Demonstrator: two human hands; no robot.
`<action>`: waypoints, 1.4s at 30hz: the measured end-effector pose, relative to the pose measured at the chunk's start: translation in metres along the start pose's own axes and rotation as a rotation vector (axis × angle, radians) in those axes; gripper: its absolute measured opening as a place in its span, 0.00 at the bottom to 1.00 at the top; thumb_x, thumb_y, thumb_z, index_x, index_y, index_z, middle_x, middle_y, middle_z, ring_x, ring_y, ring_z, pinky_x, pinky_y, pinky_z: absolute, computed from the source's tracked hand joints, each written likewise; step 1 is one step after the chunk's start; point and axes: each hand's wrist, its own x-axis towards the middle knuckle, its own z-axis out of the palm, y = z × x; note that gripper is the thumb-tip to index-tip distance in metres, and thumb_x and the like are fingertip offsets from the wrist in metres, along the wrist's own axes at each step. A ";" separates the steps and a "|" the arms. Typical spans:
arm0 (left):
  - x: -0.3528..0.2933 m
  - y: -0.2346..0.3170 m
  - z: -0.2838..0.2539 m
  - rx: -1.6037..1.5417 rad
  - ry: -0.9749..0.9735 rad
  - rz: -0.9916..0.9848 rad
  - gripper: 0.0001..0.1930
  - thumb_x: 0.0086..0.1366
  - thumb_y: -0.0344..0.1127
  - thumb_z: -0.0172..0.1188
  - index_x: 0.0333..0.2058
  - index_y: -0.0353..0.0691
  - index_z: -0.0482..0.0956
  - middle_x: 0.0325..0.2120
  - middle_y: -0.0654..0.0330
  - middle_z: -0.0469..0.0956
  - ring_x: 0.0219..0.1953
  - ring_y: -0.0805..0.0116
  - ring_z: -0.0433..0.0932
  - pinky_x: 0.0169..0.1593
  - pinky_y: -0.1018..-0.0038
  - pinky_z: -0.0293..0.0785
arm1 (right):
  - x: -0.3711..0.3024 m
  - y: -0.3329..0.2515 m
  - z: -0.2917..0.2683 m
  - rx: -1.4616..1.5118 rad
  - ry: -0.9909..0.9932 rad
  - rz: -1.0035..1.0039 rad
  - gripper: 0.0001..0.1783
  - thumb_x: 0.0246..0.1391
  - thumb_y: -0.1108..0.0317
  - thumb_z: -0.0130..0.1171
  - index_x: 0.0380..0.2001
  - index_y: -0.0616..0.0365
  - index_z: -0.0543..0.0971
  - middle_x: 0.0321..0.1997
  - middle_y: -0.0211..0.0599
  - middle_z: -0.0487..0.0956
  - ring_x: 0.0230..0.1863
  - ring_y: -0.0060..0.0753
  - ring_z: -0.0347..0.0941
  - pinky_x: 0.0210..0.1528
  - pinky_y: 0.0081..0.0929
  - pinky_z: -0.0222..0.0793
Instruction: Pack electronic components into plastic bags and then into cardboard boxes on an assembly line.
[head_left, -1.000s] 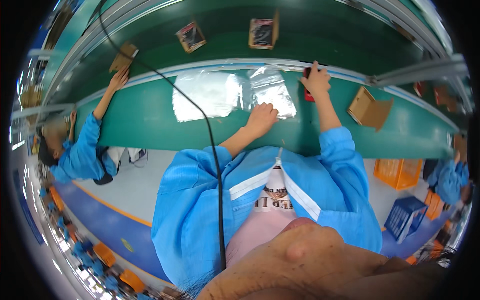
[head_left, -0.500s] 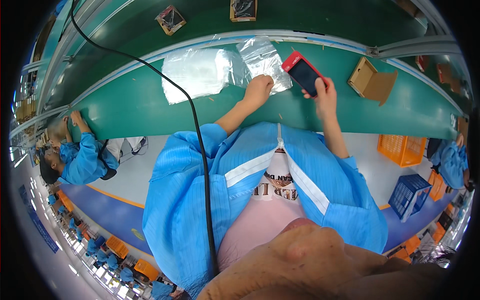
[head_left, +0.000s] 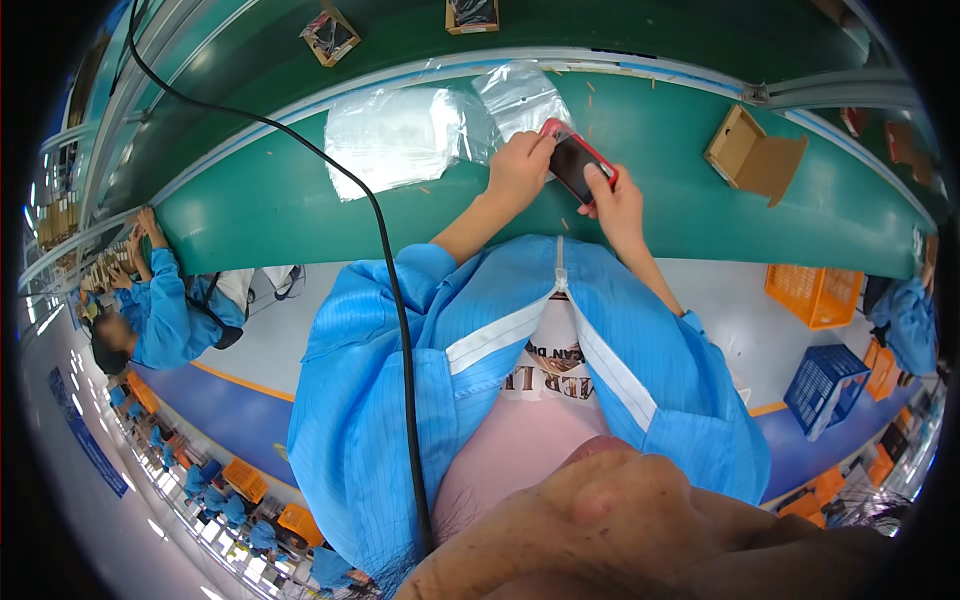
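A red-cased handheld device with a dark screen [head_left: 574, 166] is held tilted above the green bench. My right hand [head_left: 617, 208] grips its lower right end, with the thumb over the front. At its left edge, my left hand [head_left: 517, 170] is closed with the fingertips against the casing; what they pinch is hidden. A clear plastic bag [head_left: 515, 90] lies just beyond my left hand, partly covered by it and the device. Left of that bag, a pile of clear plastic bags [head_left: 385, 140] rests flat on the bench.
An open cardboard box [head_left: 735, 145] sits on the green bench [head_left: 660, 215] to the right. Two small boxes with dark contents, one of them a carton [head_left: 472, 20], stand beyond the rail. A black cable [head_left: 380, 210] hangs across the view. A co-worker [head_left: 165, 310] works at left.
The device has come left and nearer to me in my right hand. My left hand has moved up to its left edge. The co-worker at left has shifted their arms.
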 end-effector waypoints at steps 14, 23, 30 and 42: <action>0.012 0.041 -0.010 -0.255 -0.074 0.213 0.11 0.49 0.24 0.56 0.34 0.35 0.75 0.31 0.51 0.73 0.35 0.51 0.74 0.37 0.63 0.73 | 0.075 0.025 0.035 0.532 -0.073 -0.125 0.32 0.58 0.74 0.53 0.64 0.58 0.54 0.43 0.39 0.72 0.37 0.24 0.71 0.34 0.19 0.70; -0.015 -0.039 0.010 0.295 -0.188 0.079 0.14 0.58 0.33 0.53 0.41 0.32 0.72 0.45 0.49 0.70 0.48 0.52 0.70 0.49 0.63 0.70 | 0.091 -0.012 0.017 1.234 -0.354 0.111 0.12 0.60 0.71 0.49 0.47 0.61 0.70 0.34 0.40 0.72 0.23 0.22 0.66 0.17 0.10 0.59; 0.049 0.002 -0.010 -0.514 0.030 -0.438 0.16 0.65 0.42 0.53 0.39 0.33 0.73 0.38 0.52 0.74 0.41 0.58 0.73 0.43 0.65 0.69 | 0.045 -0.046 -0.023 0.615 -0.167 -0.214 0.10 0.61 0.71 0.49 0.43 0.60 0.74 0.32 0.31 0.74 0.24 0.15 0.66 0.23 0.12 0.62; 0.085 0.008 0.020 -1.606 -0.008 -1.101 0.14 0.64 0.35 0.57 0.48 0.45 0.72 0.43 0.63 0.77 0.44 0.66 0.76 0.47 0.64 0.72 | 0.006 0.065 -0.182 -0.096 0.805 -0.235 0.16 0.53 0.69 0.57 0.44 0.67 0.73 0.47 0.42 0.76 0.32 0.26 0.73 0.32 0.21 0.69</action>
